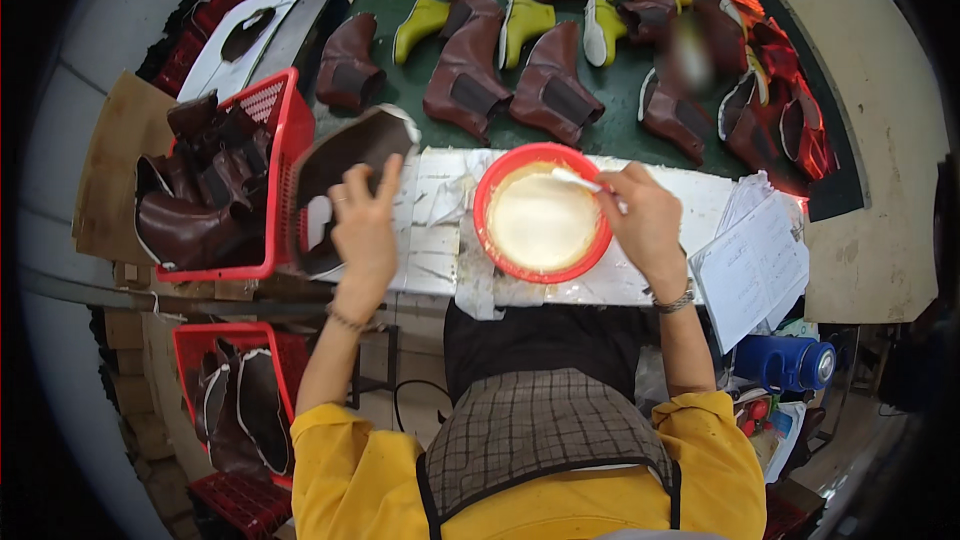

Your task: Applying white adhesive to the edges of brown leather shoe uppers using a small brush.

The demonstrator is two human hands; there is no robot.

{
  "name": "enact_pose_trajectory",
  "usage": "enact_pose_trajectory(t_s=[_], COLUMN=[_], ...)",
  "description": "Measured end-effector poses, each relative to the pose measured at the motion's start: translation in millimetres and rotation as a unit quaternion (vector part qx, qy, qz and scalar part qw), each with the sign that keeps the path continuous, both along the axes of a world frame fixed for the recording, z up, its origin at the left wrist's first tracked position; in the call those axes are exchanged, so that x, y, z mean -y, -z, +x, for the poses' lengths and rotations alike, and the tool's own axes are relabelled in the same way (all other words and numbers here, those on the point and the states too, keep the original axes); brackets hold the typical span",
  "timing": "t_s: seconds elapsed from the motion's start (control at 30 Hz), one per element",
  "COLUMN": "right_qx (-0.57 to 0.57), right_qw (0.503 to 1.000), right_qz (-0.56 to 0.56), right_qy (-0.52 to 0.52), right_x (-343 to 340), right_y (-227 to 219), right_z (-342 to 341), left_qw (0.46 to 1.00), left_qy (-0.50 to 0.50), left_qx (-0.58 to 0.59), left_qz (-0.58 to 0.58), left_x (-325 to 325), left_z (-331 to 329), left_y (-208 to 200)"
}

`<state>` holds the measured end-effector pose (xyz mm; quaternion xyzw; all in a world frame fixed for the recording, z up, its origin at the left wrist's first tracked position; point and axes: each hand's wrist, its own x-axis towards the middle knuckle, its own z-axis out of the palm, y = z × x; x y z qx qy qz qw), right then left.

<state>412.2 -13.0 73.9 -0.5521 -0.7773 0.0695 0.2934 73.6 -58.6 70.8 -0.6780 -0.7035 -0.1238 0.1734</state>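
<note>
In my right hand (647, 224) is a slim white-handled brush (578, 179), its tip over the pale cream liquid (540, 225) in a red plastic bowl (487, 240). The fingers are closed round the handle. My left hand (366, 228) lies with spread fingers on a dark brown boot upper (350, 155), its lining facing up and a white patch showing inside. This upper reaches from the worktable's left part to the rim of a red basket (285, 170). Whether my left thumb grips its edge is hidden.
Brown boot uppers (467, 80) and yellow-green boot pieces (525, 25) stand on the green surface (400, 90) beyond. More uppers fill the red basket and a lower red crate (185, 340). An open notebook (750, 260) and a blue flask (775, 362) are at right.
</note>
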Motion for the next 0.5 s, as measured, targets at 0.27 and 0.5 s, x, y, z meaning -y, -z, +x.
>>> enact_pose_trajectory(t_s=[0.27, 0.5], right_qx=[-0.048, -0.09], right_qw=[0.996, 0.992], right_qz=[-0.072, -0.093], right_qy=[0.028, 0.01], right_x=[14, 19], right_y=[15, 20], right_z=[35, 44], left_qw=[0.978, 0.955], left_qy=[0.119, 0.217], left_qx=[0.104, 0.2], left_qz=[-0.134, -0.04], left_x=[21, -29], left_z=[15, -41], left_y=[23, -14])
